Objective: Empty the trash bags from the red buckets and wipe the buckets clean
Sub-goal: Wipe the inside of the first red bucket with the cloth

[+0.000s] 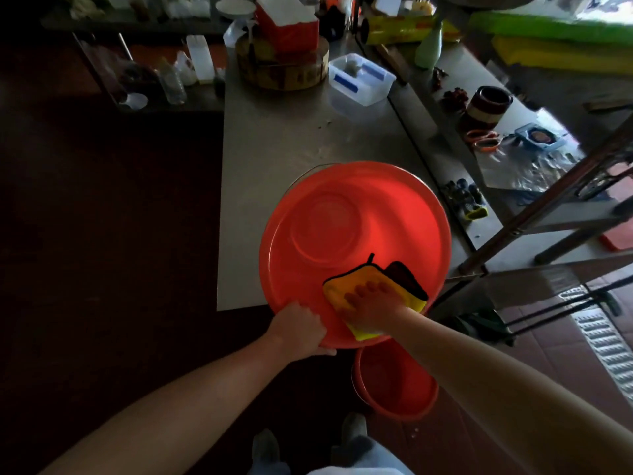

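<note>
- Red plastic, smooth and glossy: the red bucket is sitting at the near corner of the steel tabletop, its round mouth facing up and its near rim jutting past the edge.
- The left hand is clamping that rim with curled fingers, probably steadying the light bucket against the wiping.
- The right hand is lying flat with its fingers spread, pressing a soft yellow cloth with dark edging against the inner wall.
- No bag is showing inside, so wiping seems to be under way.
- A second red bucket is waiting on the floor below.
</note>
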A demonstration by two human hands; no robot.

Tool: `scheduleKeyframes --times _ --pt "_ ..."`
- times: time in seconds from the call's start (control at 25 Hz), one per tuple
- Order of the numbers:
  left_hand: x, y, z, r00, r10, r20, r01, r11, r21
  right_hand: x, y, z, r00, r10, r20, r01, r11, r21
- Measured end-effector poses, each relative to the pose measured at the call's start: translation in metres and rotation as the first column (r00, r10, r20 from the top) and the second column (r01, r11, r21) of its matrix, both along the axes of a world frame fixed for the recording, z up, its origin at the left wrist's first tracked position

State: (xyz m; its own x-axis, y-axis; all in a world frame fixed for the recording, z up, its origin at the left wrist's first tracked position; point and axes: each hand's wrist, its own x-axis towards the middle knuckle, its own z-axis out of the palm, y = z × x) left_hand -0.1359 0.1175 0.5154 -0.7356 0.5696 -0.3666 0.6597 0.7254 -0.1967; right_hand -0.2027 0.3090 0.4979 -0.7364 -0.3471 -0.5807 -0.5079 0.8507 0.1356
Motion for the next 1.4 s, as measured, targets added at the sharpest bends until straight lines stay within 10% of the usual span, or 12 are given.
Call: scheduleKeyframes --times 0.28,0.6,0.84,1.12,1.4 --pt "0.001 -0.003 -0.013 0.998 -0.047 0.039 0.047 0.999 -0.008 -0.037 -0.021 -0.073 0.998 0.010 0.055 -0.002 0.989 -0.150" --pt "0.003 0.003 -0.021 0.989 -0.009 -0.150 0.002 0.999 -0.048 -0.099 0.021 -0.072 0.955 -0.125 -0.270 0.092 0.987 -0.133" --pt "0.002 0.004 -0.026 0.989 -0.014 -0.149 0.011 1.000 -0.020 -0.057 -0.049 -0.086 0.979 -0.127 0.158 0.155 0.972 -0.179" --pt "0.004 0.001 -0.028 0.982 0.119 -0.150 -0.109 0.991 0.073 -0.084 0.010 -0.059 0.987 -0.131 -0.097 0.110 0.973 -0.201" --pt "-0.004 0.008 -0.011 0.995 0.052 -0.084 -0.048 0.997 0.056 -0.031 -0.011 -0.013 0.999 0.011 0.031 -0.011 1.000 -0.005"
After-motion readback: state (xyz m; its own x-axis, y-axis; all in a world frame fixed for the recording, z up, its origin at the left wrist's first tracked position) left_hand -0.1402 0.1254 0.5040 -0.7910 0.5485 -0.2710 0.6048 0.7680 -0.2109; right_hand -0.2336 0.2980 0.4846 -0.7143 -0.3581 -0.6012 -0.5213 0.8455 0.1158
